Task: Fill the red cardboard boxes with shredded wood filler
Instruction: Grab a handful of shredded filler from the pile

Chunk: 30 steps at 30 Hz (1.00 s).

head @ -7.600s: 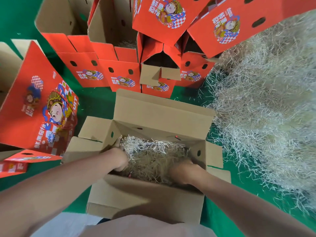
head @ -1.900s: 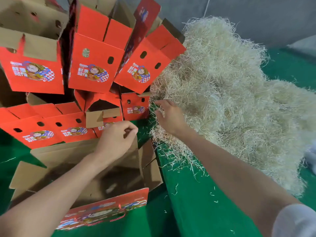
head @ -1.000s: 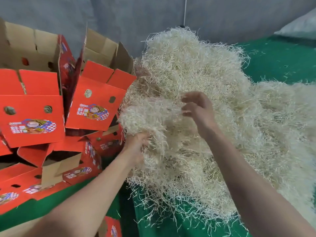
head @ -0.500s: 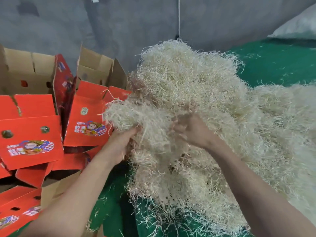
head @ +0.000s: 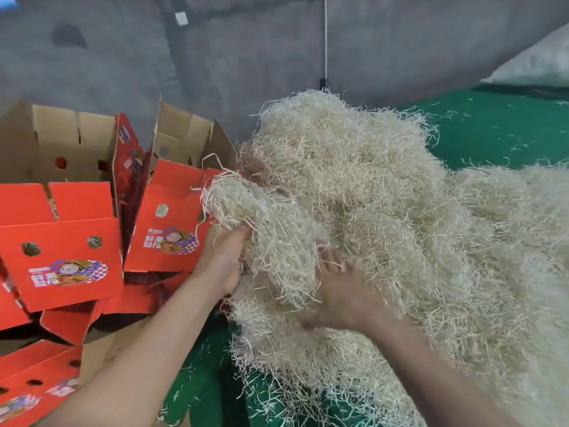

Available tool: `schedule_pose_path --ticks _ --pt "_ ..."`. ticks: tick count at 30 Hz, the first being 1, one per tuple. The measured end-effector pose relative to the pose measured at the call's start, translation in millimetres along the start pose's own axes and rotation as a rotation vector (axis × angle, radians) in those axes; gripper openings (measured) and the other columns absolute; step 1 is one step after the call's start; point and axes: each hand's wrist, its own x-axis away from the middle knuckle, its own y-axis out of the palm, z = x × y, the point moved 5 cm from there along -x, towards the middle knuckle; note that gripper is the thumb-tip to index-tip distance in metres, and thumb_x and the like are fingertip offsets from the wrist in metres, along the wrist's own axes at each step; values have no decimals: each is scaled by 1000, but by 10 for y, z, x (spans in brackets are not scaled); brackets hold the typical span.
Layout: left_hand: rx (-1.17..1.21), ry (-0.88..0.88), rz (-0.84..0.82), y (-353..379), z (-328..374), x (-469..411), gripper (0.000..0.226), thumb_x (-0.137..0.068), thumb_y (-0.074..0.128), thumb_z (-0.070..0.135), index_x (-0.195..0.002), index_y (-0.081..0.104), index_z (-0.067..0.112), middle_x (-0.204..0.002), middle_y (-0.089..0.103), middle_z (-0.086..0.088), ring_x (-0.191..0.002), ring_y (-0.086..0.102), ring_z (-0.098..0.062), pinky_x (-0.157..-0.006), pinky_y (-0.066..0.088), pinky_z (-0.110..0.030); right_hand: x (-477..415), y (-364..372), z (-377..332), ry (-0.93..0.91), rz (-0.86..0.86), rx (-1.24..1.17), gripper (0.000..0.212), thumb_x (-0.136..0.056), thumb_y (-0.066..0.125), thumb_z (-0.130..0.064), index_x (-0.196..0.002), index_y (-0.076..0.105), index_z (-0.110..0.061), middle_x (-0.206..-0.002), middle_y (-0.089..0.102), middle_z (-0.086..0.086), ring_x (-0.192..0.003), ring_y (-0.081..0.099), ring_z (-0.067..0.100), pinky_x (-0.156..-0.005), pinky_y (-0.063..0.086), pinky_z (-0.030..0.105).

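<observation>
Both hands are in the filler (head: pixel 400 211) pile, centre-right on the green mat (head: pixel 498 131). Left hand (head: pixel 222 261): fingers curled round a clump at the pile's left edge. Right hand (head: pixel 342 292): fingers buried in the same clump, gripping. Red boxes (head: pixel 66 260) stacked left, tilted, flaps open, contents hidden. Cartoon print (head: pixel 171 240) on the sides, text too blurred to read. Grey wall (head: pixel 246 57) far, white sack (head: pixel 538 64) far right.

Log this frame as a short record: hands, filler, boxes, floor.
left hand: grips the clump from its left side
right hand: fingers pushed into the clump; grip hidden
clump: at the left front of the filler pile, joined to it
filler pile: large, on green floor cover
red boxes: stacked left of the pile, flaps open; neither hand in any box
</observation>
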Motion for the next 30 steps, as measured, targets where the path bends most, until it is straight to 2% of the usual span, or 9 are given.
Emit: schedule_pose_path --ticks 4,6,9,14,19,22,25,28,30 --pt "-63 190 6 74 327 104 12 -91 50 3 -103 48 7 -79 59 -16 -68 57 -26 -68 48 -39 122 -629 -7 67 546 -490 46 -80 64 -11 -124 51 -9 -134 47 6 -126 42 26 -108 20 37" --pt "-138 349 -11 77 477 132 25 -86 43 -13 -101 50 6 -83 56 -19 -74 58 -26 -64 47 -39 163 -1057 13 -5 615 -842 16 -77 58 -2 -89 61 -13 -91 65 7 -86 64 23 -78 55 40" --pt "24 281 -132 90 539 149 23 -93 31 -12 -102 44 4 -76 48 -7 -43 53 -2 -38 41 -17 214 -1613 -91 -89 693 -865 9 -67 55 -22 -76 56 -22 -68 57 -6 -51 53 -2 -42 43 15" --pt "135 1 -507 214 389 271 34 -89 47 35 -106 59 8 -72 62 0 -63 61 -21 -53 49 -26 -109 -1420 -159 159 303 -762 11 -85 58 -3 -95 55 1 -82 56 7 -73 55 18 -57 49 21" --pt "-138 -106 -305 275 -121 201 43 -79 58 -8 -122 50 -3 -98 61 -10 -83 61 -25 -74 49 -34 -134 -1143 -286 -41 16 -1003 54 -87 38 12 -137 32 -6 -123 43 2 -120 44 25 -95 41 21" --pt "-107 -75 -146 159 -71 162 52 -78 59 -8 -129 45 -3 -116 59 -16 -106 60 -26 -92 48 -41 -229 -1141 -86 -89 16 -1176 51 -82 51 10 -129 44 -8 -122 51 8 -91 57 14 -70 55 17" --pt "-73 -37 -47 13 11 59 35 -90 47 -5 -71 74 6 -127 51 -14 -114 47 -27 -107 27 -42 -317 -854 -3 -203 -140 -1036 76 -79 67 -5 -141 27 -20 -138 40 4 -112 51 11 -87 47 17" --pt "-41 8 -50 1 193 112 32 -89 46 -4 -64 57 12 -98 63 -13 -71 63 -16 -82 50 -27 -307 -260 -111 -173 -470 -529 84 -75 73 -20 -143 23 -17 -140 37 -2 -128 39 19 -103 29 26" --pt "79 12 -63 -8 315 100 21 -92 45 2 -74 52 11 -56 64 -3 -38 57 -7 -40 46 -14 -271 70 -143 -139 -516 -244 25 -81 67 -28 -97 56 -12 -90 57 -7 -90 56 14 -86 44 24"
